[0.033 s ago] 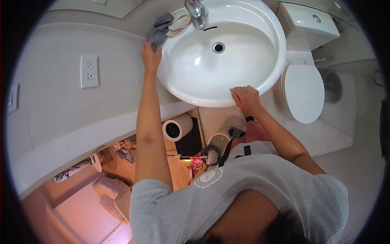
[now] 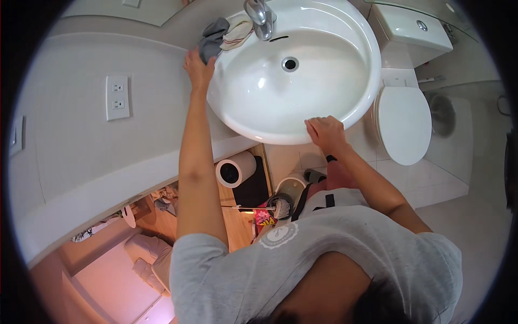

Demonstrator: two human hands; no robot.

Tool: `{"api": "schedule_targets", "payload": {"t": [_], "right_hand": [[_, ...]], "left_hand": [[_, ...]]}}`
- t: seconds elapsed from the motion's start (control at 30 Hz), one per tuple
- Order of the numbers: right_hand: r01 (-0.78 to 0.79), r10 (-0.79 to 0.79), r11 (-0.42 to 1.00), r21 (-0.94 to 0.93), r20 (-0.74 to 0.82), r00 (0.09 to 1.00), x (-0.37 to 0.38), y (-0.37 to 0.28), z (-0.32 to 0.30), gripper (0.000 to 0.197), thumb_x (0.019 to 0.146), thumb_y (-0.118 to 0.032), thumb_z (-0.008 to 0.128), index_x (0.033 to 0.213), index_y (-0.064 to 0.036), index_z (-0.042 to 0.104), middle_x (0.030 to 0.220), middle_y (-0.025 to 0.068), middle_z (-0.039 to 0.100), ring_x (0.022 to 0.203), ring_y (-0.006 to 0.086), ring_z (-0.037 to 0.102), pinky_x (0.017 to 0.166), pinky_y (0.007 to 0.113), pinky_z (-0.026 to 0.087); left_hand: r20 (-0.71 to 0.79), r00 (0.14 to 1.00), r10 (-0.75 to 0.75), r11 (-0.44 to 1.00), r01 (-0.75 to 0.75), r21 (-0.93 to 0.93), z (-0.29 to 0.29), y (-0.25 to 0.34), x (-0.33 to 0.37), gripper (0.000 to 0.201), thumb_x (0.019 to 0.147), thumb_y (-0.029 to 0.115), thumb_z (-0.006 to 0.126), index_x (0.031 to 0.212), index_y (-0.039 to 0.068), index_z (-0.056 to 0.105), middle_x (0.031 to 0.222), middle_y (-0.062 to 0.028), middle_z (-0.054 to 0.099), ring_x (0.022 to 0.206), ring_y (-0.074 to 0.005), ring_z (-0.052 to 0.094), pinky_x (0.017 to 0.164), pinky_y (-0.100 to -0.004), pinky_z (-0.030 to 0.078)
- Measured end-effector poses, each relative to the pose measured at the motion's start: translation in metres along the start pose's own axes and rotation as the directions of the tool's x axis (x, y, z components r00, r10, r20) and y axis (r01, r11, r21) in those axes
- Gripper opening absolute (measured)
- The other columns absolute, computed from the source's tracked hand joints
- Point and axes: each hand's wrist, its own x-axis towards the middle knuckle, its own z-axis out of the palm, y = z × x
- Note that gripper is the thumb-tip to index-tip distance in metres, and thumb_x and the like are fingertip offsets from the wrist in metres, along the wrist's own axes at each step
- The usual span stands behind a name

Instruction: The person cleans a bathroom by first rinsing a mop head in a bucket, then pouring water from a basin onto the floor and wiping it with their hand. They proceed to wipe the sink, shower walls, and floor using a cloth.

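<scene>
no real change vs the earlier frame: both hands sit in the same spots and the cloth is in the same place.

left hand [image 2: 197, 67] is stretched out to the far left rim of the sink [image 2: 345, 116], fingers closed on a grey cloth [image 2: 211, 39]. the cloth is bunched and crumpled, dark grey, pressed at the rim where the basin meets the wall. just right of it, touching, lies a second rag [image 2: 237, 32], off-white with a thin dark stripe, draped over the rim next to the tap [image 2: 259, 16].

right hand [image 2: 325, 132] rests on the near rim of the sink, fingers curled over the edge, clamped on the rim itself, nothing else in it.

the sink is white, oval, glossy, with the drain [image 2: 290, 63] toward the far side and an overflow slot just below the chrome tap. basin looks wet or shiny, can't tell which.

around it: toilet [image 2: 402, 124] to the right with lid down, cistern [image 2: 413, 29] behind it. a double wall outlet [image 2: 117, 97] on the white tiled wall to the left. under the sink a toilet paper roll [image 2: 234, 170] and a toilet brush [image 2: 280, 205] in its holder.
</scene>
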Motion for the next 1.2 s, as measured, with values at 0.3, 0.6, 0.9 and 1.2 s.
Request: {"api": "schedule_targets", "payload": {"t": [0.3,0.6,0.9,1.2], "right_hand": [[0.012,-0.015,0.999,-0.051,-0.071,0.997,0.007,0.005,0.0,0.019,0.079,-0.014,0.063,0.064,-0.009,0.051,0.058,0.004,0.055,0.051,0.02,0.053,0.053,0.031,0.043],[-0.038,0.032,0.995,-0.089,-0.065,0.997,0.008,-0.005,0.006,0.02,0.078,-0.016,0.062,0.062,-0.0095,0.052,0.056,0.003,0.054,0.052,0.0186,0.054,0.055,0.031,0.044],[-0.087,0.072,0.987,-0.136,-0.113,0.991,0.007,-0.005,0.006,0.019,0.078,-0.016,0.062,0.063,-0.0097,0.052,0.057,0.0031,0.054,0.052,0.0193,0.054,0.054,0.032,0.043],[-0.102,0.088,0.984,-0.144,-0.101,0.991,0.006,-0.005,0.006,0.019,0.078,-0.015,0.062,0.062,-0.0095,0.052,0.057,0.0031,0.053,0.052,0.0189,0.053,0.054,0.031,0.042]], "left_hand": [[0.416,0.873,-0.255,0.962,0.274,0.013,0.044,0.039,0.048,0.093,0.05,0.056,0.08,0.131,0.033,0.042,0.146,-0.01,0.021,0.128,-0.0446,0.019,0.096,-0.0693,0.017],[0.122,0.986,-0.114,0.92,0.151,-0.361,0.065,0.021,0.066,0.042,0.077,0.035,0.068,0.114,0.019,0.056,0.118,-0.0091,0.054,0.112,-0.0283,0.047,0.097,-0.0498,0.032],[0.183,0.981,0.061,0.875,0.035,-0.484,0.062,0.011,0.079,0.072,0.075,0.035,0.07,0.136,0.018,0.034,0.129,-0.0199,0.043,0.117,-0.0343,0.042,0.097,-0.0429,0.036],[0.445,0.895,0.039,0.828,0.22,-0.515,0.041,-0.048,0.065,0.07,0.06,0.009,0.077,0.125,0.007,0.052,0.113,-0.0212,0.057,0.1,-0.0272,0.056,0.087,-0.0309,0.043]]}}
